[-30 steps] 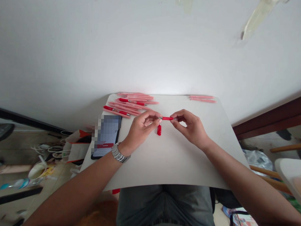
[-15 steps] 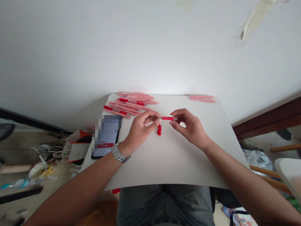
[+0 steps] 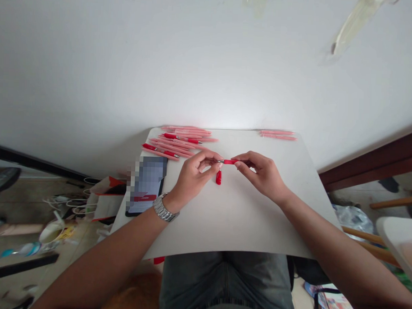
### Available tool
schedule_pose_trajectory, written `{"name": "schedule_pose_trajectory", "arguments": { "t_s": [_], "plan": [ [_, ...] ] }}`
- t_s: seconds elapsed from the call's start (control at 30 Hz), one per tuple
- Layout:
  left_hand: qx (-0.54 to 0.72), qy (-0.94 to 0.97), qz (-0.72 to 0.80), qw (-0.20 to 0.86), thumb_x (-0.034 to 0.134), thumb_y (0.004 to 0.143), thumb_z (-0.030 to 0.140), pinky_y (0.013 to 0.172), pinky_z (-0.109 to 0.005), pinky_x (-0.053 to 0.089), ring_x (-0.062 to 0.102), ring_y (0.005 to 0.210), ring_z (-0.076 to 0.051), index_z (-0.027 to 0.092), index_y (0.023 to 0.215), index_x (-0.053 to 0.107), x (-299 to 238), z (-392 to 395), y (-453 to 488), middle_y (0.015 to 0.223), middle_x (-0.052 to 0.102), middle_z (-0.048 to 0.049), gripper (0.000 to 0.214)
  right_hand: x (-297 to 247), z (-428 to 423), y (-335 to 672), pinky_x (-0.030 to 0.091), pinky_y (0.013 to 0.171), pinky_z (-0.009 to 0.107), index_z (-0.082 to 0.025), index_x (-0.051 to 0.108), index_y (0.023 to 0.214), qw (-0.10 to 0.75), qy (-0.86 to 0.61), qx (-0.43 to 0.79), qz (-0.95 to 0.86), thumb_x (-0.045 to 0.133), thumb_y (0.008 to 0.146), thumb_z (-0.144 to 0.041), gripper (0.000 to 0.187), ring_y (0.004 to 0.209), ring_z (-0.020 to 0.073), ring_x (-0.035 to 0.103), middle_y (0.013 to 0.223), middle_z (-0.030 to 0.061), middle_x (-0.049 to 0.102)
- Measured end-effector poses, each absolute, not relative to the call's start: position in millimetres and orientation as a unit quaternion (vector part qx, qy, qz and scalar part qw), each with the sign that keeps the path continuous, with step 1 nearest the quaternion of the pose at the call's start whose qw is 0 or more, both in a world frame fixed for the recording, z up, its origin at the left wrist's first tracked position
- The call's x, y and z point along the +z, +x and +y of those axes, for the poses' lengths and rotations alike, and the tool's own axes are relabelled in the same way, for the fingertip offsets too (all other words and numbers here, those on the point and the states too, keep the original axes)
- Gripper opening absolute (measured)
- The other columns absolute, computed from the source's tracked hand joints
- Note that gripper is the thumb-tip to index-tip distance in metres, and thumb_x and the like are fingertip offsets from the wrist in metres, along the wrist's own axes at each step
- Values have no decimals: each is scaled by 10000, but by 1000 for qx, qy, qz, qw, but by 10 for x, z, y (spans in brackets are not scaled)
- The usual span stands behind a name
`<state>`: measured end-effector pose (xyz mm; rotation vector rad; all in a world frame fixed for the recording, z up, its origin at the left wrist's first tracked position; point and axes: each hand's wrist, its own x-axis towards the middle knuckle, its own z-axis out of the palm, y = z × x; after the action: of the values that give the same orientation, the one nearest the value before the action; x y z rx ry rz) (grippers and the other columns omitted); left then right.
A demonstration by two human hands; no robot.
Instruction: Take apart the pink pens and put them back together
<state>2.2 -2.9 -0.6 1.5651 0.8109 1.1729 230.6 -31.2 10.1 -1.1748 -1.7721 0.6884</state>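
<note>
Between my two hands a red pen barrel (image 3: 229, 162) with a silver tip lies level above the table. My left hand (image 3: 199, 171) pinches the silver tip end. My right hand (image 3: 261, 174) has thumb and fingers closed on the other end, hiding it. Just below the barrel, a short red pen part with a clip (image 3: 218, 178) rests on the table. Beyond my left hand is a pile of pink-wrapped pens (image 3: 179, 144). Two unwrapped red pens (image 3: 160, 150) lie on that pile.
A phone (image 3: 146, 188) lies at the white table's (image 3: 231, 218) left edge. Two pink-wrapped pens (image 3: 277, 135) are at the far right corner. The wall (image 3: 229, 74) stands right behind the table. A white bag (image 3: 106, 205) and a plastic bottle (image 3: 23, 251) are on the floor at left.
My right thumb and fingers have closed onto the barrel's right end, covering the clear part seen before. My left hand keeps its pinch almost unmoved.
</note>
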Motion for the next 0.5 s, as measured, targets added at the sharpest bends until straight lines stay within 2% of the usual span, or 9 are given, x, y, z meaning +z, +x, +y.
{"name": "schedule_pose_trajectory", "arguments": {
  "t_s": [0.13,0.33,0.5],
  "plan": [
    [480,651,336,482,785,941,324,974,-336,602,730,999,-185,210,1064,745,-11,-25,16,1088,717,-61,173,76,-311,2305,536,714,333,-262,678,1244,456,-464,309,-694,677,1012,-462,307,773,174,635,888,25,708],
    [483,656,338,471,784,940,348,967,-365,607,727,992,-197,205,1068,741,-12,-17,12,1088,724,-73,197,84,-308,2318,553,700,329,-241,664,1013,476,-446,360,-667,735,972,-445,220,791,174,649,919,39,710],
    [492,648,344,470,782,941,343,976,-343,596,722,1007,-188,213,1064,740,-8,-8,5,1098,719,-71,184,112,-304,2341,623,851,366,-225,721,1092,483,-432,398,-649,757,958,-405,227,919,200,726,997,58,760]
  ]
}}
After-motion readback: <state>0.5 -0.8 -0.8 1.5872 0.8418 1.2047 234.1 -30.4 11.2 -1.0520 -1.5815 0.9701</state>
